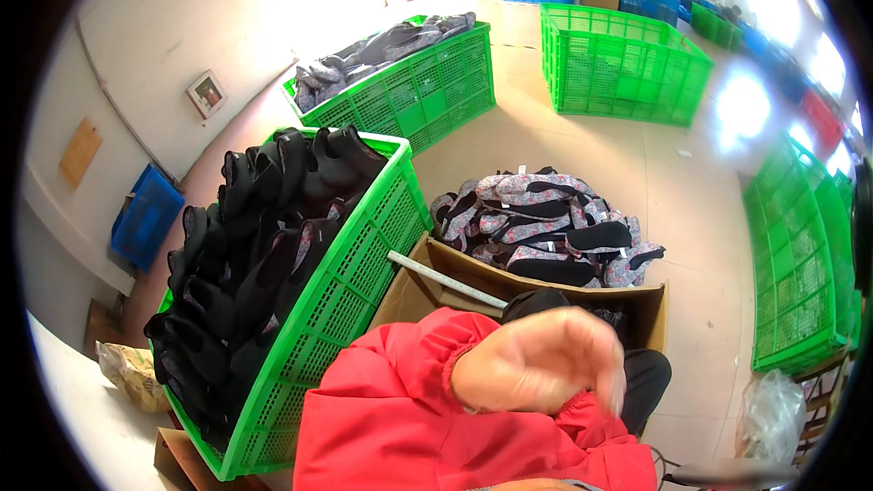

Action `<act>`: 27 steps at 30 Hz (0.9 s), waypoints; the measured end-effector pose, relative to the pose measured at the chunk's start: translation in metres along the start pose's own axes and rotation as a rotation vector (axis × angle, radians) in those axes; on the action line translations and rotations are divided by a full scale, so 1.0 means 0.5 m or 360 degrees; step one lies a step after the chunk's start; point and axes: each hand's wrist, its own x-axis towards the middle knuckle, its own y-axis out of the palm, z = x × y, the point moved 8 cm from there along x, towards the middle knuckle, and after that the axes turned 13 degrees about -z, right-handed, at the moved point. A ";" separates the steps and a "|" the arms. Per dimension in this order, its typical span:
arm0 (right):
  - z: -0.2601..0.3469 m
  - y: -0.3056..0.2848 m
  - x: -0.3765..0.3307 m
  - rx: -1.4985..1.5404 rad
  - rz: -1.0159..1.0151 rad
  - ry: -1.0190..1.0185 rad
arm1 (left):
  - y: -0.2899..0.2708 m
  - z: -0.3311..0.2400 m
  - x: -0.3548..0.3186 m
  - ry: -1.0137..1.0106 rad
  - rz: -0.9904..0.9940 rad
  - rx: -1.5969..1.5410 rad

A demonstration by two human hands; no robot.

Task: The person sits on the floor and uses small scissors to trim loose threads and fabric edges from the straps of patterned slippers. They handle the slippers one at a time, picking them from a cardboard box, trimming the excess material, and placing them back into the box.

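Observation:
My left hand (544, 359) comes out of a red sleeve and is raised in front of my body, with its fingers bent and blurred. Nothing shows plainly in it. My right hand is hidden behind it, and only the red right sleeve shows below. Just beyond the hands is an open cardboard box (647, 314) with dark things inside, partly covered by my arm and dark-trousered knee. A whitish strip (446, 279) lies across its left corner. Behind the box is a heap of grey floral slippers (546, 218) with black soles.
At my left stands a green mesh crate (364, 245) full of black shoes (273, 227). Beyond it another green crate (409, 91) holds grey items. More green crates stand far right (627, 73) and along the right side (800, 264), near a clear plastic bag (773, 414).

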 end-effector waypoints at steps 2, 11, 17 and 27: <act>-0.058 -0.196 0.064 -0.0724 -0.0130 0.0294 | 0.097 -0.039 0.018 0.0273 0.0531 -0.0019; 0.001 -0.078 0.018 -0.0771 -0.0236 0.0342 | 0.150 -0.028 0.021 0.0718 0.0927 -0.0154; -0.004 -0.111 0.030 -0.0908 -0.0188 0.0243 | 0.150 -0.024 0.019 0.0741 0.0932 -0.0189; -0.013 -0.100 0.027 -0.0684 -0.0101 0.0339 | 0.164 -0.037 0.007 0.0836 0.0861 -0.0235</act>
